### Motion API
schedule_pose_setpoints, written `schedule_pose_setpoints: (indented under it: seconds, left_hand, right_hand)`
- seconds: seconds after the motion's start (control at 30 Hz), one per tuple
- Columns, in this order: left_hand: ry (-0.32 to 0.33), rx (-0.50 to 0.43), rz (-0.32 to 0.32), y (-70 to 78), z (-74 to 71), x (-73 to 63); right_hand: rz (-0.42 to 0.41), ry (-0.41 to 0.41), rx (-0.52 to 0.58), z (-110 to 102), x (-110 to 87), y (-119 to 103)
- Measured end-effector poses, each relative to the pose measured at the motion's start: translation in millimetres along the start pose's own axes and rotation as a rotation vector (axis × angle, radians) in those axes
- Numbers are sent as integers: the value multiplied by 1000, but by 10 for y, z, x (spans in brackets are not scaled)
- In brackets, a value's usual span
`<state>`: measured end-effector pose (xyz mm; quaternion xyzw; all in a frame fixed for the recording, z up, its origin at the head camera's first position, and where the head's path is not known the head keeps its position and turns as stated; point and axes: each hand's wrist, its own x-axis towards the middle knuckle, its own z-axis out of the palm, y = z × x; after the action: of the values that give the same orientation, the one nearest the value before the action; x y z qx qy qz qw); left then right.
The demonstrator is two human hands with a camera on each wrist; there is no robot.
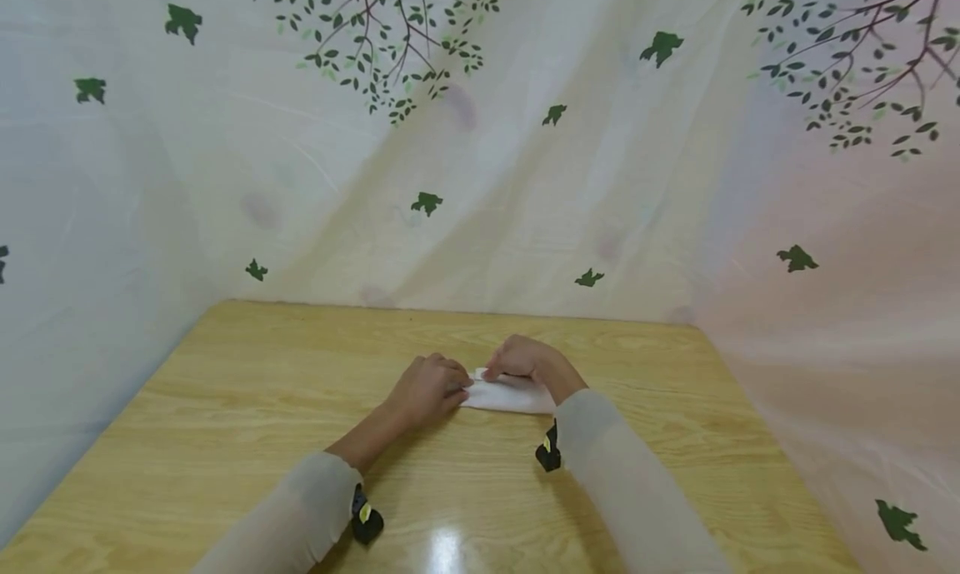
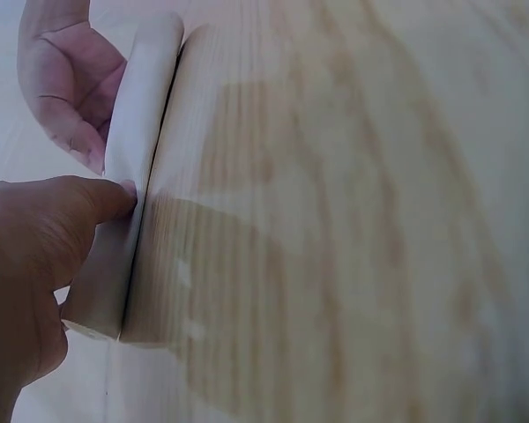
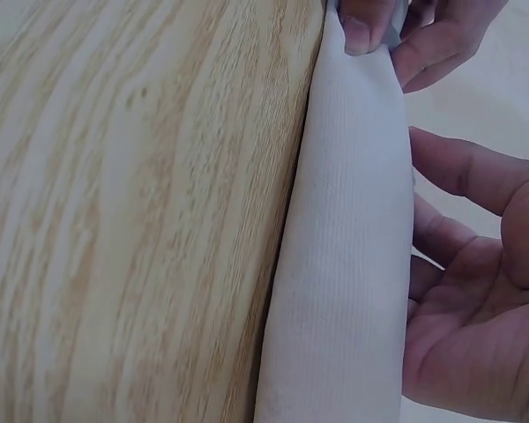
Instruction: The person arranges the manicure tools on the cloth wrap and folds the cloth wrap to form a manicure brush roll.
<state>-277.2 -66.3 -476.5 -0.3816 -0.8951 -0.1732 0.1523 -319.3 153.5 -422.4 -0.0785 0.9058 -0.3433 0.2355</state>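
A white, finely ribbed folded cloth (image 1: 510,395) lies as a narrow strip on the wooden table. My left hand (image 1: 431,391) pinches its left end; in the left wrist view the thumb (image 2: 115,201) presses on the near face. Beyond the cloth's far edge, my right hand (image 1: 528,364) has its fingers curled against the fabric, close to a small raised white flap. From the right wrist view, that hand's thumb (image 3: 458,163) meets the edge of the cloth (image 3: 344,238), while its other fingertips are hidden behind it.
The light wooden table (image 1: 262,407) extends around both forearms. A pale curtain (image 1: 525,224) with leaf and branch prints hangs behind the table and along its sides. Small black devices (image 1: 366,520) are strapped at both wrists.
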Motion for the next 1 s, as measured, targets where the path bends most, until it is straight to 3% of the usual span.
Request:
schedule_pose_setpoints:
  seconds: [0.17, 0.47, 0.8, 1.0]
  left_hand:
    - [1, 6, -3, 3, 14, -5]
    - [-2, 12, -14, 20, 2, -13]
    - [9, 20, -18, 15, 10, -5]
    - [15, 18, -19, 15, 29, -5]
  right_hand:
    - [-10, -4, -1, 25, -13, -25]
    - [-1, -20, 127, 66, -40, 13]
    - [-78, -9, 166, 103, 12, 140]
    - [-57, 15, 226, 126, 26, 152]
